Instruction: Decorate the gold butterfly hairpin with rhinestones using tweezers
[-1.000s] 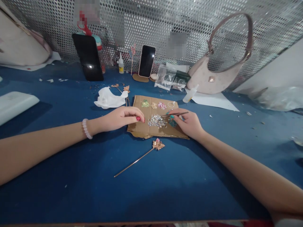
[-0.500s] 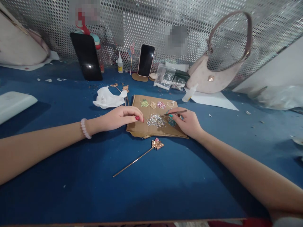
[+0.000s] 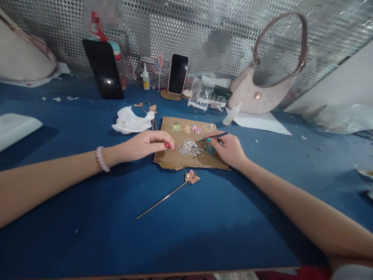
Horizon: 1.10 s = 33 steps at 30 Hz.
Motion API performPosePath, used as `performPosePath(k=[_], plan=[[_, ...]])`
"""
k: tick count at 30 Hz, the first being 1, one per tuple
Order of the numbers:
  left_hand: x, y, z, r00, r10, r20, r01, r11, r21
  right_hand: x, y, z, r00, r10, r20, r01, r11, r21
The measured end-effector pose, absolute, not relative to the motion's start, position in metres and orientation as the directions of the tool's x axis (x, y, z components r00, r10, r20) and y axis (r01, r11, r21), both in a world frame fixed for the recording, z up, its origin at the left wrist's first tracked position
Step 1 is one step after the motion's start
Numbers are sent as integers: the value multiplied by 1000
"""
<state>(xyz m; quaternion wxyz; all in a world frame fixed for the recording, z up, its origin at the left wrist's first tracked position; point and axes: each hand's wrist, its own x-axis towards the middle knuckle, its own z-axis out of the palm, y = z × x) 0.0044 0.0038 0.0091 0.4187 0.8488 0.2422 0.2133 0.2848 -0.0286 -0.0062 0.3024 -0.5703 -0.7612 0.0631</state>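
My right hand point(image 3: 230, 149) is closed around slim dark tweezers point(image 3: 217, 135), whose tips reach over a pile of clear, silvery rhinestones point(image 3: 190, 148). That pile lies on a flat piece of cardboard point(image 3: 167, 155). Teal stones point(image 3: 210, 149) lie partly under the same hand. At the cardboard's left edge rests my left hand point(image 3: 151, 144), loosely bent, thumb and fingers slightly apart, with nothing visible in it. On the table in front lies a gold hairpin point(image 3: 163, 199) with a leaf-shaped ornament carrying pink stones. Green point(image 3: 176, 126), champagne point(image 3: 187, 129) and pink stones point(image 3: 197, 129) form small piles along the cardboard's far side.
Crumpled white paper point(image 3: 132, 120) and more gold hairpins point(image 3: 152, 109) lie left of the cardboard. A glue bottle point(image 3: 232, 114) leans at the right. Behind stand a phone point(image 3: 178, 74), a black tablet-like slab point(image 3: 103, 70), plastic packets point(image 3: 201, 95) and a handbag point(image 3: 259, 93).
The whole view has shifted slightly. The tweezers have turned a little in my right hand, over the clear stones. My left hand keeps its place and shape.
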Motion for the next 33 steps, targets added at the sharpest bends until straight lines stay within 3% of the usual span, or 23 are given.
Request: performPosePath(k=[33], plan=[[4, 2, 8, 814, 546, 198, 194, -577, 793, 304, -65, -3, 23, 895, 445, 795, 254, -551]])
